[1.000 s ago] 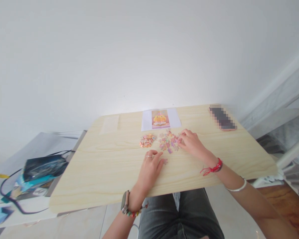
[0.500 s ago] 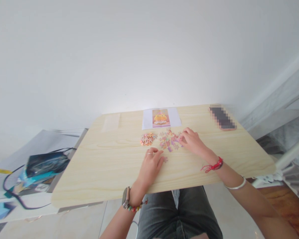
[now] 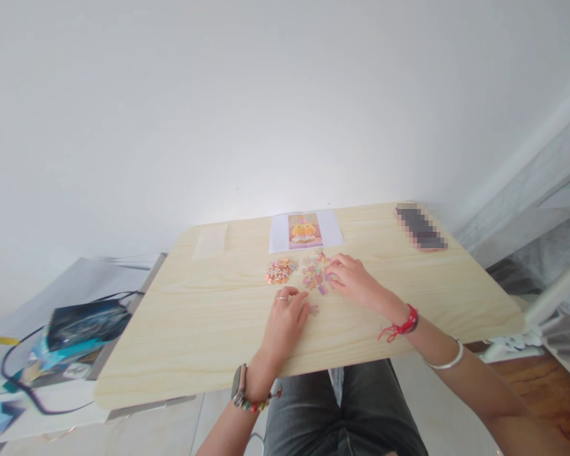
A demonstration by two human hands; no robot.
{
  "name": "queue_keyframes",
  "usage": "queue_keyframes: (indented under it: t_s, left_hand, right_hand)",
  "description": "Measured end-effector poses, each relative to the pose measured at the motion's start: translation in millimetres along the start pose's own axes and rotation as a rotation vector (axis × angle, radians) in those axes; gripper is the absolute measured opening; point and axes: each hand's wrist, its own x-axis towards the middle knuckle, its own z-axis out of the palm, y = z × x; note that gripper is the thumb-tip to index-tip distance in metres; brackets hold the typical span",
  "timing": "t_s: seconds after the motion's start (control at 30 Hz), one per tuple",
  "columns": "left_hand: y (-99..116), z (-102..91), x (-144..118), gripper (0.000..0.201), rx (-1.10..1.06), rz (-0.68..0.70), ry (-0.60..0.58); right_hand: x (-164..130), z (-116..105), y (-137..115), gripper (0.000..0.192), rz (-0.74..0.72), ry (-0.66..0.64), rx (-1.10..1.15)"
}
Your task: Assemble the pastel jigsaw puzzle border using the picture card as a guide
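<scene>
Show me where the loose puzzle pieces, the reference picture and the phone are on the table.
loose puzzle pieces (image 3: pixel 280 270), head view, middle of the small heap.
reference picture (image 3: pixel 304 230), head view, centre of the printed image.
phone (image 3: pixel 420 227), head view, middle of its blurred face.

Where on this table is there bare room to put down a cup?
Bare wood lies left of the left hand, out to the table edge, and on the right between the right hand and the phone. It is crowded mid-table: puzzle pieces, a small heap, the picture sheet.
</scene>
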Motion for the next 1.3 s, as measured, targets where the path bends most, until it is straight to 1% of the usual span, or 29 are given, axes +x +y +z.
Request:
queue_keyframes:
  t_s: [0.13, 0.27, 0.33, 0.4, 0.53, 0.6, 0.67, 0.73, 0.8, 0.87, 0.97, 1.1, 1.2, 1.3]
  left_hand:
    - [-0.3, -0.2, 0.2, 0.02, 0.012, -0.018, 0.022]
    - [1.2, -1.0, -0.2, 0.02, 0.012, -0.023, 0.038]
    - [1.7, -1.8, -0.2, 0.02, 0.007, -0.023, 0.043]
    - [1.3, -2.4, 0.5, 0.02, -0.004, -0.025, 0.048]
    - [-2.8, -1.5, 4.0, 0.02, -0.007, -0.038, 0.063]
    - [-5.4, 0.4, 6.1, 0.019, -0.01, -0.041, 0.07]
    - [-7.1, 2.3, 7.6, 0.019, -0.02, -0.037, 0.074]
    - [-7.9, 3.3, 8.1, 0.019, -0.026, -0.029, 0.083]
    - [-7.7, 3.2, 7.8, 0.019, -0.025, -0.02, 0.092]
    - [-7.0, 2.5, 7.2, 0.019, -0.025, -0.017, 0.099]
    - [-5.7, 1.4, 6.1, 0.018, -0.023, -0.036, 0.09]
    - [-4.2, 0.2, 5.7, 0.018, -0.021, -0.059, 0.062]
    - [-3.8, -1.2, 6.3, 0.019, -0.023, -0.058, 0.06]
    - [-3.6, -2.2, 6.5, 0.021, -0.029, -0.053, 0.067]
  right_hand:
    - [12.5, 8.0, -19.4, 0.011, -0.084, -0.007, -0.024]
    - [23.4, 15.9, -32.5, 0.012, -0.075, -0.011, -0.081]
    - [26.5, 17.8, -32.2, 0.011, -0.056, -0.024, -0.098]
    - [27.6, 17.2, -25.7, 0.012, -0.044, -0.027, -0.089]
    - [23.3, 7.9, -4.9, 0.016, -0.052, -0.035, -0.016]
    - [18.3, 2.7, -1.2, 0.014, -0.058, -0.046, 0.013]
    - [12.8, 0.8, -5.7, 0.01, -0.049, -0.054, 0.022]
    - [8.6, 2.7, -15.5, 0.006, -0.04, -0.059, 0.002]
    - [6.3, 6.9, -24.6, 0.006, -0.03, -0.056, -0.038]
    - [5.6, 10.5, -27.9, 0.006, -0.007, -0.042, -0.065]
    - [6.0, 10.8, -18.9, 0.01, 0.049, -0.015, -0.061]
    - [12.4, 3.6, 6.9, 0.013, 0.092, 0.01, -0.063]
    - [24.7, -0.1, 23.5, 0.013, 0.099, 0.017, -0.056]
    - [40.7, 0.8, 30.6, 0.016, 0.07, -0.003, -0.043]
